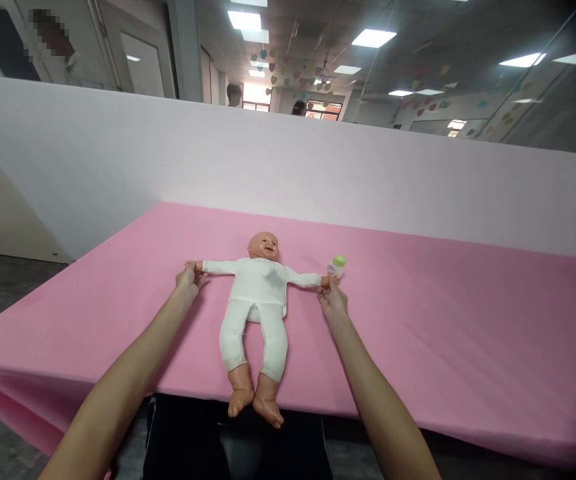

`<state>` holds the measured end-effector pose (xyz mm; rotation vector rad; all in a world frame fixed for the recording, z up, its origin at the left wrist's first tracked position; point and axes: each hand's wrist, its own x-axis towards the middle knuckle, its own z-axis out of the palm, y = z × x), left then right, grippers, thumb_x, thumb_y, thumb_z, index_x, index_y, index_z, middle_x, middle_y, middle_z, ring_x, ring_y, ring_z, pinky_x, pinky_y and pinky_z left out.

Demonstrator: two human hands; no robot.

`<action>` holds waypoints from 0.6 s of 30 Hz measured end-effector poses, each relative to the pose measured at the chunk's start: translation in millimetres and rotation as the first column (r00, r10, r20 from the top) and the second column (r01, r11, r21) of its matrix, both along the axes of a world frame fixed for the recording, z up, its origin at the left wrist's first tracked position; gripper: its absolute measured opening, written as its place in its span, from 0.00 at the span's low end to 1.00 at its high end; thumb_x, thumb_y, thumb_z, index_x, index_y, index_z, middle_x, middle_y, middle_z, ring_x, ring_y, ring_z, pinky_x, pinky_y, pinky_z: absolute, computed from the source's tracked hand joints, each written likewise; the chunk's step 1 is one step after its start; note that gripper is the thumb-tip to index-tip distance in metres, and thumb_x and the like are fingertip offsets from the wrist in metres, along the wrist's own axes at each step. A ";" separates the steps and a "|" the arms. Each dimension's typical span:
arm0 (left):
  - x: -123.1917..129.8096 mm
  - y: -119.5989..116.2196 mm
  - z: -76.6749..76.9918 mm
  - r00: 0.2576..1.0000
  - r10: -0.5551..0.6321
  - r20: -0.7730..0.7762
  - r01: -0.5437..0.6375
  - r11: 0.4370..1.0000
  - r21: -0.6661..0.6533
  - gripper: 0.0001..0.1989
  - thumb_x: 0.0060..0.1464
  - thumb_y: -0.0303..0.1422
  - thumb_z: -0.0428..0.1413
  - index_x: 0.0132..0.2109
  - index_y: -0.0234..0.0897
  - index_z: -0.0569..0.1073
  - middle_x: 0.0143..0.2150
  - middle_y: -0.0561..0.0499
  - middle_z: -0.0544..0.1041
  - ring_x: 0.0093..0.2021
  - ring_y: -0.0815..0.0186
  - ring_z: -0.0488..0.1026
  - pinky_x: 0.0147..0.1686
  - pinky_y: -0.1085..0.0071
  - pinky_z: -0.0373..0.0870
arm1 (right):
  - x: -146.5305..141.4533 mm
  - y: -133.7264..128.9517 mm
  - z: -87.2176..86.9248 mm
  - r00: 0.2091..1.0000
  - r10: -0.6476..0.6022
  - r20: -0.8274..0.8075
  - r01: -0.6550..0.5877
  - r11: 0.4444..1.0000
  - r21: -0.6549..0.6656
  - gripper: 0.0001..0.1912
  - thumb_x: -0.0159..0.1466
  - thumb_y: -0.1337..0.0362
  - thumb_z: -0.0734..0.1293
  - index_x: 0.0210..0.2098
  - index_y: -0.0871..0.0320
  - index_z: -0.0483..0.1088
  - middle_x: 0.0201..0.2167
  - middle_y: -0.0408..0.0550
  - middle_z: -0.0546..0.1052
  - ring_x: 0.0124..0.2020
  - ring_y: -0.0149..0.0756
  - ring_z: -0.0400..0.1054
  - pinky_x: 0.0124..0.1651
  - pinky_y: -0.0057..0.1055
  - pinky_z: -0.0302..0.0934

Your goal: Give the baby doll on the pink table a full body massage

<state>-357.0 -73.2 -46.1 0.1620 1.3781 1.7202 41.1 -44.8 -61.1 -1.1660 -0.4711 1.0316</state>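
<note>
A baby doll (259, 283) with a white cloth body lies face up on the pink-covered table, its head away from me and its feet over the near edge. Both its arms are stretched out sideways. My left hand (189, 277) is closed on the doll's hand at the left. At the right, the fingers of my right hand (333, 297) pinch the doll's other hand. Just behind that hand stands a small clear bottle (337, 265) with a green lid.
The pink cloth (443, 333) covers the table and hangs over its near edge. A white partition (318, 173) rises along the table's far side. Beyond it are a person (53, 37) at the upper left, and two more heads farther back.
</note>
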 end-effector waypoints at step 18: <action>100.0 -33.3 24.7 -0.073 -0.069 -0.995 0.392 0.915 -0.092 0.10 0.67 0.40 0.55 0.46 0.43 0.79 0.46 0.46 0.82 0.48 0.58 0.76 0.39 0.67 0.64 | -85.4 -61.7 24.0 0.141 -0.133 0.981 -0.676 0.711 0.193 0.11 0.72 0.58 0.65 0.46 0.55 0.78 0.43 0.50 0.83 0.39 0.42 0.74 0.44 0.36 0.65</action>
